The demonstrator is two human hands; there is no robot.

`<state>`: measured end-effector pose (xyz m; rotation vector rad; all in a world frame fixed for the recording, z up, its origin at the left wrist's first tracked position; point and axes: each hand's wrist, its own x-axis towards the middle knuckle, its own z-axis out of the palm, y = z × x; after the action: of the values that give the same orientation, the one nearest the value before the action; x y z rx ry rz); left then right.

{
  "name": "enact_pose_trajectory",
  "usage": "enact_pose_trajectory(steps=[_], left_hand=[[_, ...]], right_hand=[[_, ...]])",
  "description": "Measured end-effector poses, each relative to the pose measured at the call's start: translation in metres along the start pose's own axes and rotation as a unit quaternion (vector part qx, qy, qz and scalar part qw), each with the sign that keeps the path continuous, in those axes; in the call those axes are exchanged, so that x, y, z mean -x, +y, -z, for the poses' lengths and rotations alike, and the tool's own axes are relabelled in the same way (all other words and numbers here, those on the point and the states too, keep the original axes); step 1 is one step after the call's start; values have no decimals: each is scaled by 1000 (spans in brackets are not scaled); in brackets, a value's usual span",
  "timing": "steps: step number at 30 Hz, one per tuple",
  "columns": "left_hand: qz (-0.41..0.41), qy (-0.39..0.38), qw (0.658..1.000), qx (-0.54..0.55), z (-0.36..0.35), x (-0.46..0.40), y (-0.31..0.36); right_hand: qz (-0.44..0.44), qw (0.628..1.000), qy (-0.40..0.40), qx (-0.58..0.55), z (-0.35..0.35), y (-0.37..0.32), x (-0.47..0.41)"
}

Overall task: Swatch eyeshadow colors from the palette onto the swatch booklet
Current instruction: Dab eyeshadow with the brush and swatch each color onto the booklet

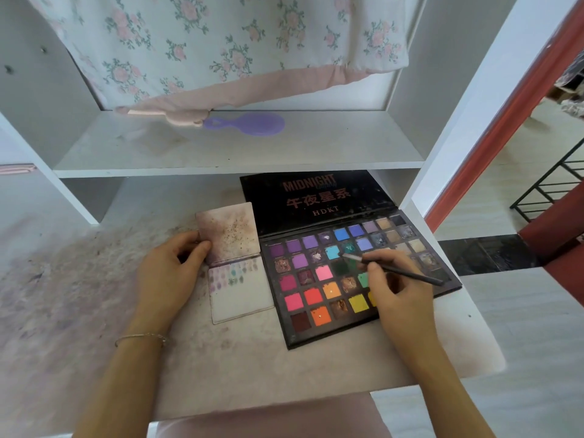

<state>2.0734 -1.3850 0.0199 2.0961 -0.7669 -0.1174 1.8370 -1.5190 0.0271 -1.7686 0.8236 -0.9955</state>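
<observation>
A big eyeshadow palette [319, 298] is laid open on a stained white desk [240, 368], with its black lid [316, 194] tipped back under the shelf and "MIDNIGHT" and "HDKT" printed on it. The pans run from purples and blues along the top to pinks, reds, oranges and yellows nearer the front edge, and quite a few look well dug into.

A thin dark brush [395, 269] is pinched in the right hand [398, 289], fingers curled round the handle like a pencil. The pale tip is pointed at the teal and dark green pans around the middle of the palette; whether the bristles are actually touching powder can't be told. The hand itself is resting over the right half of the pans, so some yellows and greens are covered.

Just left of the palette, the small swatch booklet [240, 292] is lying open. Its upper flap [229, 235] is smudged brown and pink and is held up by the left hand [170, 270], thumb and fingers wrapped on its left edge. On the lower page, rows of little purple, teal and green dabs are packed along the top, and the bottom half is blank white.

A thin bracelet [140, 338] is worn on the left wrist. On the shelf above, a purple hand mirror [249, 124] is lying next to a floral cloth [221, 45] with pink trim.
</observation>
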Motion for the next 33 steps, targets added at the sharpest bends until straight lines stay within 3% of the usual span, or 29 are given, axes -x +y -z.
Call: enact_pose_trajectory(steps=[7,11,33], left_hand=[[5,5,1000,-1,0,1,1],[-1,4,1000,-1,0,-1,0],[-1,7,1000,10,-1,-3,-2]], right_hand=[[44,993,-105,-8,-51,-20,2],[76,985,-150,44,-77,-26,6],[104,970,-180,124,-87,-24,9]])
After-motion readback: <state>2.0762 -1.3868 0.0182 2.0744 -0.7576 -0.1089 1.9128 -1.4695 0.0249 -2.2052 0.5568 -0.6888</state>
